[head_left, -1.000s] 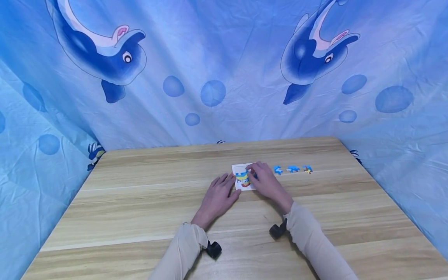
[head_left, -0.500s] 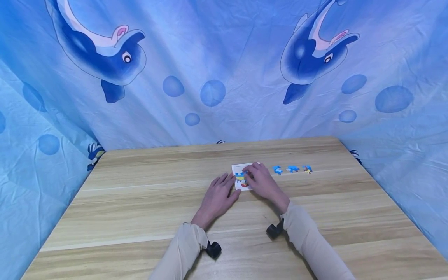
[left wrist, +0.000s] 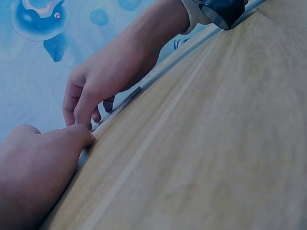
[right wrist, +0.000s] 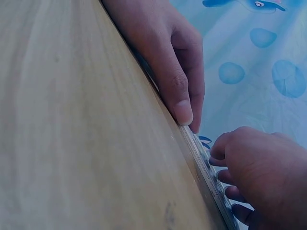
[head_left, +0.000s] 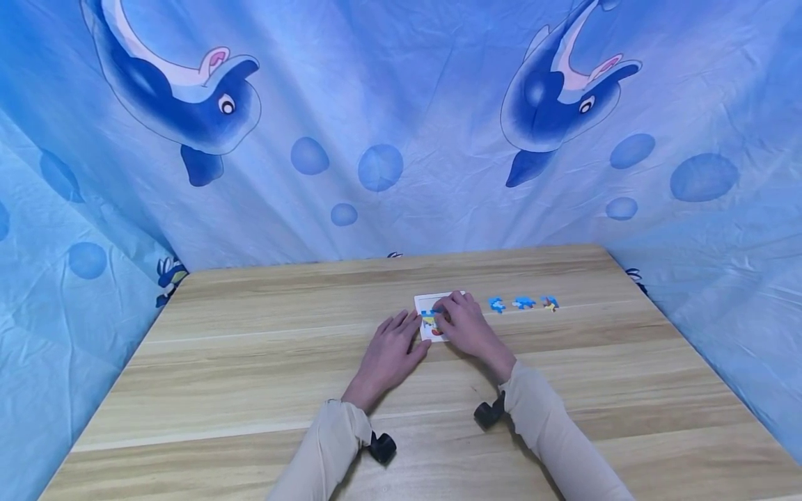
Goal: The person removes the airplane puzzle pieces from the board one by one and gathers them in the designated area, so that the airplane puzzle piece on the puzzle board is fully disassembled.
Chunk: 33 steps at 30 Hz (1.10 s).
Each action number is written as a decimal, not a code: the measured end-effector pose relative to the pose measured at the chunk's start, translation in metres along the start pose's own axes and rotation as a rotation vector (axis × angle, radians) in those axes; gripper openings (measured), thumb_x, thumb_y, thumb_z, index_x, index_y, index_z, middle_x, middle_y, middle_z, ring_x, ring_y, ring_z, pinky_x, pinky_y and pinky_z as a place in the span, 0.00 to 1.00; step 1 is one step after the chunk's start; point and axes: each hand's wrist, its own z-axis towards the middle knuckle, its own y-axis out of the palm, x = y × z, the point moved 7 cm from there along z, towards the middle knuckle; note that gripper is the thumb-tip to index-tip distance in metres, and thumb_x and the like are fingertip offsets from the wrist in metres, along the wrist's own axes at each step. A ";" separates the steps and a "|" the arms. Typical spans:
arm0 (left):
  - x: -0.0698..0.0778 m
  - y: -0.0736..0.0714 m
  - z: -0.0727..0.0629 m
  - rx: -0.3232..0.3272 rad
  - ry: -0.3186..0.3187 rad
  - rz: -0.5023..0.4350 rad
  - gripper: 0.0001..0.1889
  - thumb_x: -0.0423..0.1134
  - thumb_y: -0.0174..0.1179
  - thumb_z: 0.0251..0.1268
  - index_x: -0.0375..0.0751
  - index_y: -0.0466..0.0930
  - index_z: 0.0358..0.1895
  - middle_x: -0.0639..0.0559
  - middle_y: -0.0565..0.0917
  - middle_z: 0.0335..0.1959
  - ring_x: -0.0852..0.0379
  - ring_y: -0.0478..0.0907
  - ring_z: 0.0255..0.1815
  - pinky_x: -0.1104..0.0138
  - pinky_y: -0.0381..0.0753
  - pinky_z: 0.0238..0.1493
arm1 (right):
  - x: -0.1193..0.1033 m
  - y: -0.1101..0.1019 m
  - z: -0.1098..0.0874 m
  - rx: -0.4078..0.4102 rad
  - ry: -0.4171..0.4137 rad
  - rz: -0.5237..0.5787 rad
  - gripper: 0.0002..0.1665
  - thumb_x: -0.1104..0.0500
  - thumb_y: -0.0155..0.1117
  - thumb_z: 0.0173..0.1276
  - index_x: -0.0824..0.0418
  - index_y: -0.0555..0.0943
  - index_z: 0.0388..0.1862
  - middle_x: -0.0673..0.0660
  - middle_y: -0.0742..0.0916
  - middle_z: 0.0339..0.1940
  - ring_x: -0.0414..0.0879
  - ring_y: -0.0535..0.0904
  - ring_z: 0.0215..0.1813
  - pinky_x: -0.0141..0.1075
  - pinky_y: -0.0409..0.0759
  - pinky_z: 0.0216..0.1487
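A small white-framed jigsaw puzzle (head_left: 425, 300) lies on the table, its lower part filled with a yellow, red and blue picture. Flat beside its left edge rests my left hand (head_left: 391, 351), fingertips and thumb on the frame; the right wrist view shows that thumb (right wrist: 183, 112) at the frame's near edge. My right hand (head_left: 473, 330) bends over the picture, thumb and index finger pinching a blue puzzle piece (head_left: 436, 311) low on the board. The hand covers the puzzle's right part. In the left wrist view the right hand (left wrist: 112, 74) points fingers down, close behind the left hand (left wrist: 43, 163).
Three loose puzzle pieces lie in a row right of the puzzle: a blue one (head_left: 497, 305), another blue one (head_left: 523, 303) and a multicoloured one (head_left: 550, 303). A blue dolphin-print curtain (head_left: 401, 139) rises behind the wooden table (head_left: 250, 390).
My right hand has shifted slightly left over the puzzle with the blue piece between its fingers. The left hand and the loose pieces have stayed put.
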 end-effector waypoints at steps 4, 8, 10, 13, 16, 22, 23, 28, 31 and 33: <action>0.000 0.000 0.000 -0.003 -0.002 0.007 0.30 0.57 0.46 0.71 0.42 0.69 0.68 0.47 0.71 0.68 0.50 0.62 0.72 0.53 0.59 0.71 | 0.000 0.001 0.000 -0.002 0.000 -0.003 0.09 0.58 0.56 0.72 0.58 0.81 0.45 0.52 0.79 0.40 0.51 0.69 0.44 0.43 0.69 0.43; 0.001 -0.001 0.000 -0.006 -0.003 0.002 0.30 0.57 0.47 0.71 0.42 0.69 0.68 0.47 0.71 0.68 0.50 0.62 0.72 0.53 0.59 0.71 | 0.001 0.001 0.000 -0.008 0.004 -0.022 0.10 0.58 0.52 0.74 0.58 0.79 0.46 0.52 0.78 0.40 0.51 0.69 0.45 0.44 0.69 0.43; 0.001 -0.001 0.000 -0.008 -0.006 -0.002 0.30 0.57 0.46 0.71 0.42 0.69 0.68 0.47 0.71 0.68 0.50 0.62 0.72 0.53 0.59 0.71 | 0.001 0.001 0.000 -0.011 0.008 -0.025 0.10 0.58 0.51 0.74 0.57 0.79 0.46 0.52 0.78 0.40 0.52 0.68 0.45 0.45 0.69 0.43; 0.001 -0.001 0.000 -0.006 -0.006 -0.003 0.30 0.57 0.46 0.72 0.42 0.69 0.68 0.47 0.70 0.68 0.49 0.62 0.72 0.53 0.59 0.71 | 0.001 0.002 0.000 -0.019 0.014 -0.028 0.10 0.58 0.50 0.75 0.57 0.78 0.46 0.53 0.77 0.41 0.52 0.68 0.46 0.46 0.68 0.43; 0.001 -0.001 0.000 -0.009 -0.008 -0.004 0.30 0.58 0.46 0.72 0.42 0.69 0.68 0.47 0.70 0.69 0.50 0.62 0.72 0.54 0.58 0.71 | 0.001 0.002 0.001 -0.030 0.027 -0.034 0.10 0.59 0.49 0.75 0.57 0.78 0.46 0.53 0.77 0.41 0.53 0.68 0.47 0.46 0.68 0.43; 0.000 0.000 0.000 -0.012 -0.012 0.000 0.31 0.58 0.45 0.72 0.43 0.68 0.69 0.48 0.70 0.69 0.50 0.61 0.72 0.54 0.58 0.72 | 0.002 0.003 0.002 -0.051 0.067 -0.027 0.09 0.59 0.48 0.75 0.57 0.76 0.47 0.54 0.77 0.42 0.53 0.67 0.47 0.46 0.68 0.45; 0.000 0.000 0.000 -0.012 -0.013 0.002 0.31 0.58 0.45 0.72 0.43 0.68 0.69 0.48 0.70 0.69 0.50 0.61 0.72 0.54 0.58 0.72 | 0.002 0.003 0.002 -0.054 0.076 -0.019 0.09 0.59 0.47 0.75 0.57 0.75 0.47 0.54 0.77 0.42 0.53 0.67 0.47 0.46 0.67 0.45; -0.001 0.000 0.000 -0.016 -0.013 0.001 0.31 0.58 0.45 0.71 0.43 0.68 0.69 0.48 0.70 0.69 0.50 0.61 0.72 0.54 0.58 0.72 | 0.003 0.002 0.005 -0.057 0.112 0.039 0.08 0.59 0.48 0.75 0.57 0.74 0.48 0.54 0.78 0.44 0.52 0.68 0.48 0.47 0.67 0.47; -0.001 -0.001 0.000 -0.021 -0.013 -0.001 0.31 0.58 0.46 0.71 0.43 0.68 0.69 0.47 0.70 0.69 0.50 0.61 0.72 0.54 0.58 0.72 | 0.003 0.002 0.006 -0.048 0.114 0.078 0.08 0.59 0.50 0.73 0.57 0.75 0.47 0.53 0.79 0.41 0.52 0.68 0.47 0.47 0.67 0.49; -0.001 -0.002 0.000 -0.025 -0.014 -0.002 0.31 0.58 0.45 0.72 0.43 0.68 0.69 0.47 0.70 0.69 0.50 0.61 0.72 0.54 0.58 0.72 | 0.002 0.001 0.007 -0.039 0.110 0.111 0.07 0.60 0.53 0.72 0.58 0.76 0.45 0.52 0.78 0.38 0.51 0.69 0.45 0.46 0.67 0.49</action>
